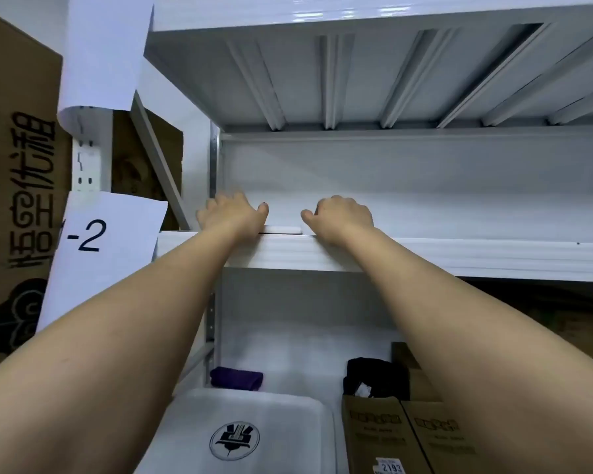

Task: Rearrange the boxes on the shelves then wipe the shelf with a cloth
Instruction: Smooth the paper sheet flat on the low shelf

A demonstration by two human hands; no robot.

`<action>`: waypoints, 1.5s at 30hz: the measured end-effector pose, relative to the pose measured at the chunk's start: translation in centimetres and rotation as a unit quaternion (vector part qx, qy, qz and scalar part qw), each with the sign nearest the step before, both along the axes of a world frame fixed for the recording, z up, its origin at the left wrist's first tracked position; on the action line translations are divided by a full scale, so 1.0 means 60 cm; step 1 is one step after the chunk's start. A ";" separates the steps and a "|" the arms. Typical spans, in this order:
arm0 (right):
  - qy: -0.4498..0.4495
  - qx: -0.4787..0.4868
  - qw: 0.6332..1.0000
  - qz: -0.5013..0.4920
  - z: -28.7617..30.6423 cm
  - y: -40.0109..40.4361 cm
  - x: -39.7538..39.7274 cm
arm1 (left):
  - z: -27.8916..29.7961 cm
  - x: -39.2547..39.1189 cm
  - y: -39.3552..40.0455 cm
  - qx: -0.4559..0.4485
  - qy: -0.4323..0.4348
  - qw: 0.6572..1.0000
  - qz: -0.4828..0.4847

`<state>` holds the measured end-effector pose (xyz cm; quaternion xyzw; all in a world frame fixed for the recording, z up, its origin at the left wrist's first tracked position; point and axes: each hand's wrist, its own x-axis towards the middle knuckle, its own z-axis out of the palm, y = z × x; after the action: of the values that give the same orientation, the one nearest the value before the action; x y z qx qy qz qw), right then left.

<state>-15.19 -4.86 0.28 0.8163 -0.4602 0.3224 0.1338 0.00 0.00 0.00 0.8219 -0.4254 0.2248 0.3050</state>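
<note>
A flat white box (283, 229) lay at the front edge of the upper shelf (425, 254), near its left corner; it looked thin, light and stiff, best taken by its two short ends. The left hand (231, 213) and right hand (343, 215) rested on those ends, but whether their fingers were curled round it I could not tell. On the lower shelf (288, 350) a purple cloth (237, 377) lay by the left upright, with a white bin (240, 436) and brown cartons (408, 436) in front, none obstructing.

Glossy white metal shelf (425, 254)
</note>
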 end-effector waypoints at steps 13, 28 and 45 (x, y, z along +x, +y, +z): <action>-0.066 0.218 0.973 0.041 0.002 0.015 0.028 | -0.008 0.028 0.028 0.036 0.083 0.996 0.013; -0.275 0.154 0.937 0.148 -0.037 0.035 -0.030 | -0.074 -0.027 0.065 -0.294 0.231 0.917 -0.139; -0.547 0.038 0.752 0.365 -0.221 0.063 -0.018 | -0.191 -0.086 0.076 -0.436 0.468 0.708 -0.299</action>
<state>-16.25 -1.07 -12.99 0.6106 -0.1337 0.7206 -0.3000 -5.16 4.55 -11.45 0.4272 -0.3062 -0.1318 0.8405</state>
